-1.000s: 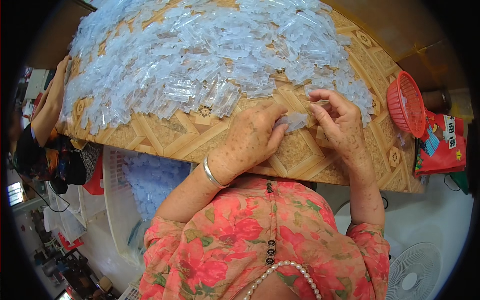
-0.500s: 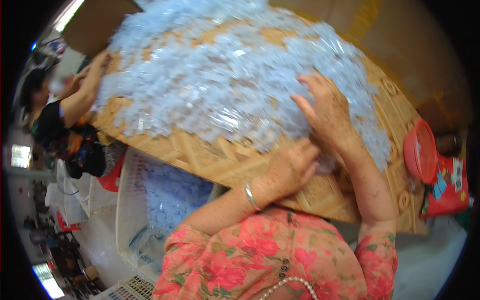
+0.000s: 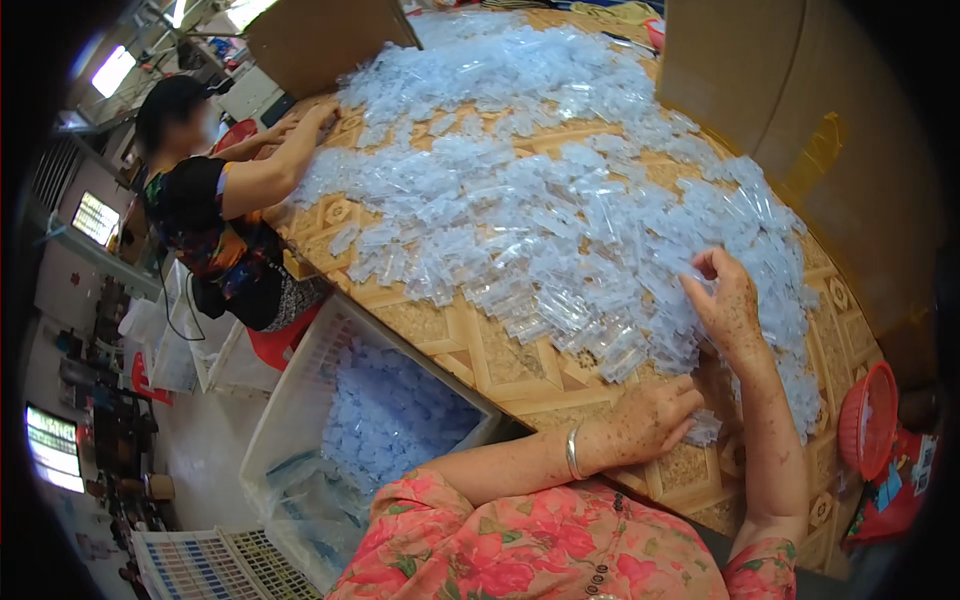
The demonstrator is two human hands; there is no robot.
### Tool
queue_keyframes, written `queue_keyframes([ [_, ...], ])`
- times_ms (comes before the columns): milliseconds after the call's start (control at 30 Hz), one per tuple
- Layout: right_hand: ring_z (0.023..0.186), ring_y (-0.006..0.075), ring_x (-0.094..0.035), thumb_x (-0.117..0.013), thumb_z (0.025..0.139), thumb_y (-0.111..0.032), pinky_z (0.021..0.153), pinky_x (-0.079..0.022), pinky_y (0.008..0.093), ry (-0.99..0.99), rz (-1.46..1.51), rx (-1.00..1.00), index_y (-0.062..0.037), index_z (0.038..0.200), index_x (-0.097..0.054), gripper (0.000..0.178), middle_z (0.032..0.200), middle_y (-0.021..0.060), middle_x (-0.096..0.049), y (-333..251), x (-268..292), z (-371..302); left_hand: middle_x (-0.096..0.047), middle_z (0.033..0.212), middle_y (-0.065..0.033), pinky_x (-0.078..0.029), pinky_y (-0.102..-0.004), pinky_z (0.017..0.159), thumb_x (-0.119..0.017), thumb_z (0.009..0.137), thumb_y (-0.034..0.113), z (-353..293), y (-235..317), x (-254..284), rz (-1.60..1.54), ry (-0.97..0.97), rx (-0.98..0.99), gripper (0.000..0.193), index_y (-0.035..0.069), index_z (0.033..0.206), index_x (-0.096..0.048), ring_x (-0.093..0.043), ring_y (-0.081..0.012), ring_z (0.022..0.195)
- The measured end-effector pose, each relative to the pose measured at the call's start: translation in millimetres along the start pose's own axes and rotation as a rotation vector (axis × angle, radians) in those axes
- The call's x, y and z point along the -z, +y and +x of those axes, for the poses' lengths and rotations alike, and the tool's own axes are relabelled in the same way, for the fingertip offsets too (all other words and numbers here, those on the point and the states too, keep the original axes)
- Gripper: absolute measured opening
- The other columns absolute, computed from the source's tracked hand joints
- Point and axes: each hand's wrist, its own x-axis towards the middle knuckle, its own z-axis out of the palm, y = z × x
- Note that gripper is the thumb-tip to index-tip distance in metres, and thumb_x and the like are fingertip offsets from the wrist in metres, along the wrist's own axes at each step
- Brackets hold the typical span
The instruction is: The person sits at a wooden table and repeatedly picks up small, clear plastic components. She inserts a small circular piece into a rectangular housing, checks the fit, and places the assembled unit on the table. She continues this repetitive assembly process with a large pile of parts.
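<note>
Many small clear, bluish plastic pieces [image 3: 520,220] lie in a broad loose heap over the patterned wooden-look tabletop [image 3: 510,370]. My left hand [image 3: 650,420], with a silver bangle at its wrist, rests low by the table's near edge. Its fingers are curled together, and what they hold, if anything, is hidden. A few clear pieces [image 3: 704,428] lie right by those fingertips. Over the right part of the heap is my right hand [image 3: 730,305], thumb and forefinger bent and apart, close to the pieces. I see nothing plainly gripped between them.
A white plastic crate [image 3: 270,440] with more bluish pieces stands below the table's left edge. On the right are a red plastic bowl [image 3: 868,420] and a red packet [image 3: 890,500]. Tall cardboard [image 3: 740,70] borders the far right. A co-worker [image 3: 215,200] reaches onto the table's left side.
The view has shifted, so the table and co-worker appear farther right and more of the far side shows. My right hand has moved farther apart from my left, which stays low by the near edge.
</note>
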Motion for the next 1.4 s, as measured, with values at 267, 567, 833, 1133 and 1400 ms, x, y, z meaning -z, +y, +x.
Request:
queue_keyframes([
  [267, 0.074, 0.0097, -0.063, -0.071, 0.098, -0.022, 0.072, -0.052, 0.0266, 0.041, 0.448, -0.301, -0.0018, 0.097, -0.068, 0.020, 0.083, 0.0002, -0.069, 2.2, 59.3, -52.4, -0.060, 0.086, -0.0177, -0.050, -0.0449, 0.068, -0.071, 0.087, 0.006, 5.5, -2.2, 0.2, -0.089, 0.057, 0.024, 0.019, 0.002, 0.100, -0.057, -0.062, -0.0374, 0.075],
  [567, 0.074, 0.0074, -0.064, -0.068, 0.102, -0.028, 0.072, -0.053, 0.0231, 0.094, 0.990, -0.559, -0.0066, 0.100, -0.068, 0.022, 0.089, -0.0014, -0.068, -0.4, 91.3, -142.2, -0.061, 0.080, -0.0028, -0.047, -0.0245, 0.049, -0.061, 0.103, 0.010, 10.8, 5.2, 7.7, -0.647, -0.021, 0.544, 0.012, 0.006, 0.101, -0.050, -0.066, -0.0100, 0.067],
  [833, 0.074, 0.0078, -0.067, -0.068, 0.102, -0.030, 0.067, -0.052, 0.0232, 0.109, 1.104, -0.631, -0.0066, 0.104, -0.065, 0.024, 0.087, -0.0016, -0.067, 0.0, 79.7, -172.4, -0.073, 0.109, -0.0198, -0.058, -0.0223, 0.057, -0.055, 0.106, 0.012, 22.0, 13.8, 16.3, -0.902, -0.022, 0.660, 0.011, 0.006, 0.106, -0.046, -0.076, -0.0181, 0.086],
  [1133, 0.077, 0.0076, -0.068, -0.067, 0.102, -0.021, 0.065, -0.052, 0.0206, 0.056, 1.038, -0.629, -0.0040, 0.108, -0.064, 0.019, 0.092, 0.0011, -0.069, -0.6, 83.0, -181.8, -0.066, 0.081, -0.0055, -0.053, -0.0234, 0.055, -0.061, 0.101, 0.009, 23.1, 18.4, 13.3, -0.740, 0.014, 0.655, 0.011, 0.003, 0.103, -0.052, -0.070, -0.0119, 0.073],
  [1400, 0.091, 0.0094, -0.065, -0.055, 0.091, 0.008, 0.079, -0.051, 0.0245, -0.087, 0.473, -0.249, -0.0020, 0.097, -0.063, 0.014, 0.114, 0.0074, -0.069, 12.9, 99.9, -200.7, -0.059, 0.078, 0.0042, -0.041, -0.0198, 0.060, -0.063, 0.098, 0.002, 18.0, 5.6, 8.2, -0.359, -0.093, 0.433, 0.007, 0.002, 0.101, -0.057, -0.049, -0.0007, 0.069],
])
